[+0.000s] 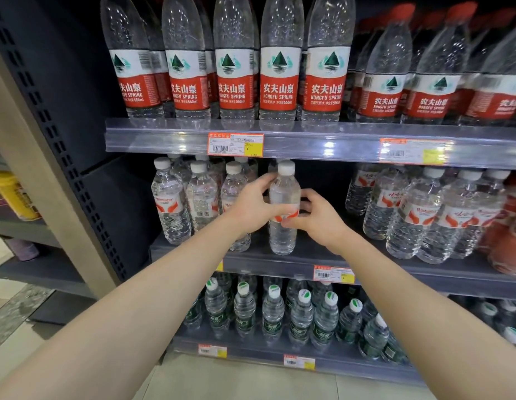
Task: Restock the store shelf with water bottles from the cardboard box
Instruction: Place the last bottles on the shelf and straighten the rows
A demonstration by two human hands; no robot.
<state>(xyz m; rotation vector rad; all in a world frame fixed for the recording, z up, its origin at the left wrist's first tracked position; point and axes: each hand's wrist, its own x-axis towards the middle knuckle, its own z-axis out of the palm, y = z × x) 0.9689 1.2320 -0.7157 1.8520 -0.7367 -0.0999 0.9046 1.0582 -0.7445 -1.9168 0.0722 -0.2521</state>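
A person stands close to a dark metal store rack with both bare arms stretched toward its middle shelf (280, 265). The left hand (248, 207) wraps the shoulder and label of one clear plastic water bottle with a white cap and a red-and-white label (284, 192), thumb lying across the front. The right hand (319, 222) grips the same bottle from the other side at label height, fingers curled behind it. The bottle stands upright at the shelf's front edge. Just left of it are three matching white-capped bottles (202, 194) in the front row, more behind them. To its right is a dark gap, then at least five similar bottles (409, 215) toward the right end. On the top shelf (308, 142), five tall clear bottles with red Nongfu Spring labels (278, 82) line the front edge, smaller red-capped ones (386, 82) beside them. On the bottom shelf (251, 352) stand at least seven small green-labelled bottles (272, 313). Two orange price tags (236, 144) sit on the top rail.
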